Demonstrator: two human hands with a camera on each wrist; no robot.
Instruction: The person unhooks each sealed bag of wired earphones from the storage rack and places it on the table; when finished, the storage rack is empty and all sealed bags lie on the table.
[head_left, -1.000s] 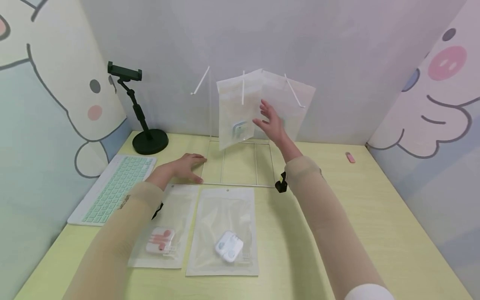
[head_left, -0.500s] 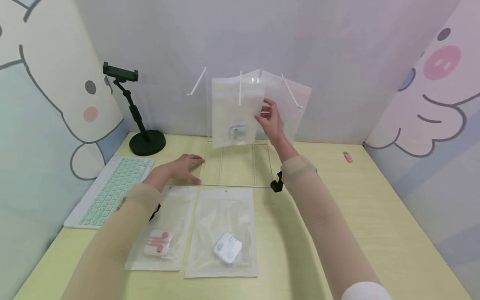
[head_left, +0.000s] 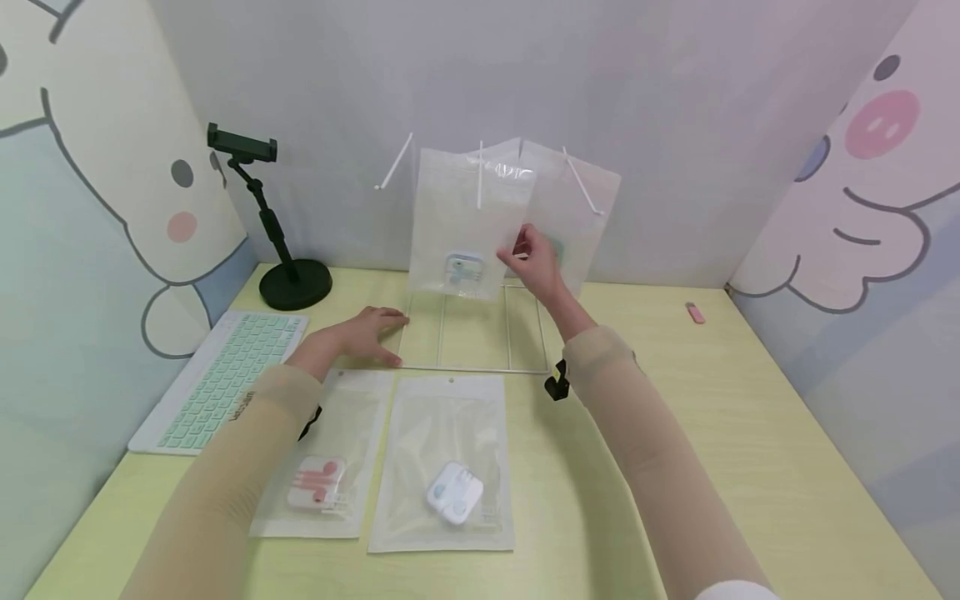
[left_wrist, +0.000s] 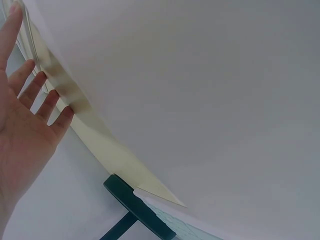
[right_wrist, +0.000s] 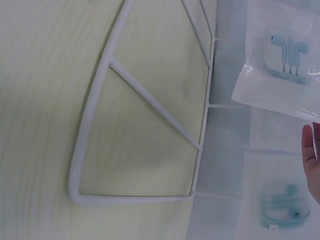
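Earphone pouch hangs from rack, right hand at its edge

Head view: the hanging pouch [head_left: 446,208], with blue earphones inside, is at twelve o'clock on the wire rack [head_left: 438,367]. At two o'clock the right hand [head_left: 535,265] has curled fingers at its edge; whether they clamp it cannot be told. Another hanging pouch [head_left: 566,196] is behind that hand. The left hand [head_left: 360,335], near nine o'clock, has thumb and fingers apart at the rack's left side. On the table [head_left: 750,433], the white earphones' pouch [head_left: 450,433] lies at six o'clock, the pink earphones' pouch [head_left: 360,408] beyond seven.

Left wrist view: the left hand is at nine o'clock, fingers spread.

Right wrist view: the blue earphones show at two o'clock; right fingertips are beside the pouch's lower edge, past three.
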